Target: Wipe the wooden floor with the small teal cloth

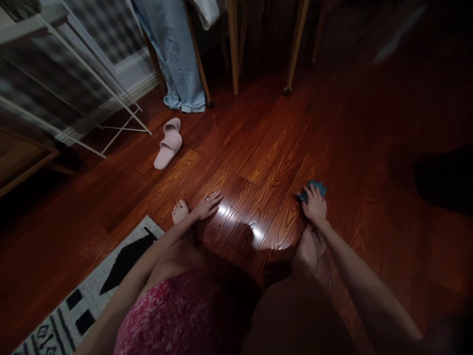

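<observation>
On the glossy wooden floor, my left hand lies flat with its fingers stretched out and a ring on one of them. It holds nothing and rests just right of my bare foot. Over to the right, my right hand presses on a blue-green cloth that lies on the floor. Its fingers are bent over the cloth, and part of the cloth is hidden under them. Light glares off the boards between the two hands.
A pink slipper lies at the upper left. Behind it, jeans hang down by wooden legs. A white metal rack stands at the left. A patterned rug is at lower left. A dark shape sits at the right.
</observation>
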Tool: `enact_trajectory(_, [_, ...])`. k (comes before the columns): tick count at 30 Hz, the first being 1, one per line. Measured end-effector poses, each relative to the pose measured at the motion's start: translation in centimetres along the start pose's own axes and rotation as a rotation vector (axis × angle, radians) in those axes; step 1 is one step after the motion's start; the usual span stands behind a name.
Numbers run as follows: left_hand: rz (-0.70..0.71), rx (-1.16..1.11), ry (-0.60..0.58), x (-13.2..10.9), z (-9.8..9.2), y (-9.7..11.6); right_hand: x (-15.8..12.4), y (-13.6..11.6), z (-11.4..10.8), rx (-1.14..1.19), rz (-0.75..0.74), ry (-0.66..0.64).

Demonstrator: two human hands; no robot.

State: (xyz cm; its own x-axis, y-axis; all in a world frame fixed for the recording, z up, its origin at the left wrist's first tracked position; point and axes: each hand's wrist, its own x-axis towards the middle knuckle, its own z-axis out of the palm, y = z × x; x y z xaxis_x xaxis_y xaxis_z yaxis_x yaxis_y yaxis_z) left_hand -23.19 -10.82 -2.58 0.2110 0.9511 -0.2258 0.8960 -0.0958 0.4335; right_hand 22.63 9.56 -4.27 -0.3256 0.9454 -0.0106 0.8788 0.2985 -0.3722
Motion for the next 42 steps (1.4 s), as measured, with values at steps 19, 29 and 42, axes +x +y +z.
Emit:
enact_trajectory(19, [-0.006, -0.005, -0.005, -0.2, -0.1, -0.1, -6.5, -12.4, 4.5, 0.031, -0.577, -0.228])
enact_trajectory(29, [0.005, -0.029, 0.002, -0.1, 0.0, 0.0, -5.9, -13.0, 3.4, -0.006, -0.624, -0.283])
enact_trajectory(42, [0.016, -0.021, 0.003, -0.2, -0.1, 0.0, -8.0, -12.7, 4.3, 0.055, -0.892, -0.49])
